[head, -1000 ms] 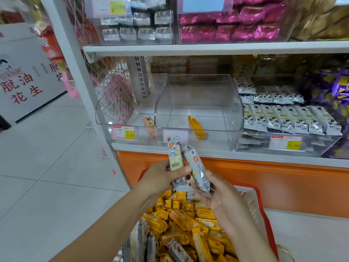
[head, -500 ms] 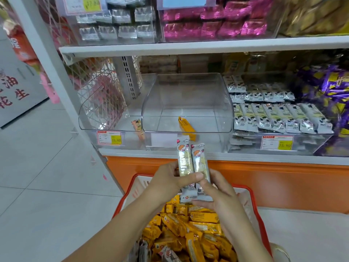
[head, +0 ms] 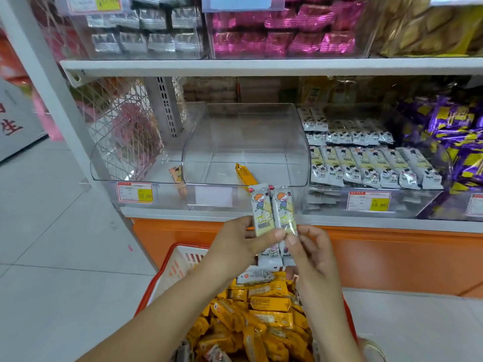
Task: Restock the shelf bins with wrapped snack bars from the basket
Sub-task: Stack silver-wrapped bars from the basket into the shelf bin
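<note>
Two white bars (head: 262,208) stand upright side by side, pinched between left hand (head: 235,241) and right hand (head: 311,254) over the basket (head: 179,265) of yellow bars (head: 264,318). Beyond — a clear bin (head: 245,131) with one yellow bar (head: 244,175) inside, on a white shelf (head: 156,211); pale tiled floor (head: 52,231) left. A tag (head: 135,192) reads 15.80.

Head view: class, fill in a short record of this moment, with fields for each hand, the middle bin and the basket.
left hand: grips two pale cartoon-printed bars, upright, side by side
right hand: pinches the same bars
middle bin: clear, single orange bar inside
basket: red rim, heaped with orange-wrapped bars
</note>
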Demonstrator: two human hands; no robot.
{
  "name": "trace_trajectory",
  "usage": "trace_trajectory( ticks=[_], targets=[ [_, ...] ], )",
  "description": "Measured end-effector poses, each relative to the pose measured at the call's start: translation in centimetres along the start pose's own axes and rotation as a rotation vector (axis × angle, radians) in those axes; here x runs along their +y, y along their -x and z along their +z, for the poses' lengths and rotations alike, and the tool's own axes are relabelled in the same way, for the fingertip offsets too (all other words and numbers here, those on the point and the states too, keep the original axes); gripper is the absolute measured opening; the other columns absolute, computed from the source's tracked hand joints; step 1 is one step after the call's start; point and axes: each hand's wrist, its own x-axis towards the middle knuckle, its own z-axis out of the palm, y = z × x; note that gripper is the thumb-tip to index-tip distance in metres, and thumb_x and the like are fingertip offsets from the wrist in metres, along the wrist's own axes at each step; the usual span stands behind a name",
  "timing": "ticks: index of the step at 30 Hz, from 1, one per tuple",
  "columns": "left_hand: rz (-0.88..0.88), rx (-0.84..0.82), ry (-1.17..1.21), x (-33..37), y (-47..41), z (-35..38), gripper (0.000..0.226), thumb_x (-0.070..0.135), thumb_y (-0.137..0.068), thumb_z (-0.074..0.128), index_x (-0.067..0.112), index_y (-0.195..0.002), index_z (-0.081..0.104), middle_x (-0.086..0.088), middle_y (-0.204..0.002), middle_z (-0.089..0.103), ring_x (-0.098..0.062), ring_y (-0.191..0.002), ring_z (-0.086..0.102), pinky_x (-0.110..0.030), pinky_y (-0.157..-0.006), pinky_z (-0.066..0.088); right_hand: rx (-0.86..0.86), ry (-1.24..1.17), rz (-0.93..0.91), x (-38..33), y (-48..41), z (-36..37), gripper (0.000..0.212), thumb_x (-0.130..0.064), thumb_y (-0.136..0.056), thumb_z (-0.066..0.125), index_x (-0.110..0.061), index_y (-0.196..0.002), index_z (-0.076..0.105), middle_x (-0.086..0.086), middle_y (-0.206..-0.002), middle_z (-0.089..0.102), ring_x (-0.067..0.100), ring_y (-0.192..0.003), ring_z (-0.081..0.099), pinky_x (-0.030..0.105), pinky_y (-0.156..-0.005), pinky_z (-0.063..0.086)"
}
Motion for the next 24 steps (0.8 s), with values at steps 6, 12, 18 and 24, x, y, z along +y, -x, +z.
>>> trace_trajectory(
  ticks=[6,12,18,24],
  targets=[
    [-0.084,-0.058,0.157,1.3,-0.3,0.5,0.025,0.018,-0.080,0.073,0.019,-0.105,0.071,0.004,-0.099,0.074,-0.007,-0.086,0.068,-0.027,-0.074,0.050,-0.008,0.305,-0.160,-0.7,-0.1,-0.7,0.036,-0.029,-0.090,0.059,-0.045,-0.122,0.053,-0.027,-0.119,0.051,0.001,-0.101,0.058,0.015,-0.078,0.049],
    [0.017,-0.011,0.192,2.4,-0.7,1.9,0.026,0.011,-0.081,0.071,0.018,-0.106,0.070,0.002,-0.097,0.074,-0.012,-0.089,0.070,-0.023,-0.071,0.054,0.017,0.704,-0.271,-1.5,-0.6,-0.5,0.074,-0.028,-0.078,0.074,-0.035,-0.141,0.037,-0.018,-0.126,0.037,-0.001,-0.122,0.037,-0.005,-0.088,0.026],
    [0.214,-0.124,-0.006,5.2,-2.5,2.5,0.023,0.034,-0.087,0.065,0.016,-0.100,0.070,-0.006,-0.098,0.073,-0.021,-0.092,0.069,-0.040,-0.091,0.053,0.208,0.604,-0.270,-3.4,-3.1,-1.4,0.072,-0.042,-0.074,0.066,-0.027,-0.140,0.042,-0.011,-0.115,0.045,0.010,-0.101,0.055,0.023,-0.081,0.049],
    [0.384,0.224,-0.823,4.4,-5.6,0.4,0.051,0.036,-0.096,0.050,0.021,-0.144,0.039,0.000,-0.147,0.043,-0.015,-0.135,0.039,-0.026,-0.108,0.032,0.337,0.460,-0.181,-8.3,-10.2,-5.6,0.040,-0.023,-0.086,0.066,-0.027,-0.120,0.046,-0.016,-0.097,0.057,-0.006,-0.083,0.056,0.017,-0.063,0.046]
  ],
)
